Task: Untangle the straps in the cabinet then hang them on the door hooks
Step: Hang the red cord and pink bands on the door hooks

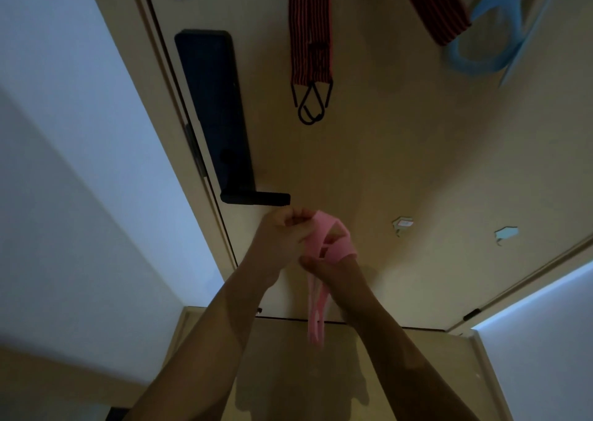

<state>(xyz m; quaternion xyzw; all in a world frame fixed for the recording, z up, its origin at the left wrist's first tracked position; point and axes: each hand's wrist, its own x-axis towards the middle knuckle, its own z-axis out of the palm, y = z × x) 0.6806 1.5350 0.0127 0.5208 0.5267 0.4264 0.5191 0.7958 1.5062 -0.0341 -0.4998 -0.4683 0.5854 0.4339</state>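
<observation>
Untangling is in hand: just below and right of the door handle point(256, 198), the left hand point(282, 237) pinches the pink strap point(324, 237) with curled fingers, and the strap's loops are wound round the right hand point(321, 266). Next, the loops likely need slipping free before the strap is hung above the handle, by the striped strap point(310, 35). The wraps hide the right hand's fingers, so its grip is unclear, and the striped strap's top is cut off.

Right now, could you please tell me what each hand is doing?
Left hand: closed, pinching the pink strap.
Right hand: strap wound round its fingers; grip cannot be told.
</observation>
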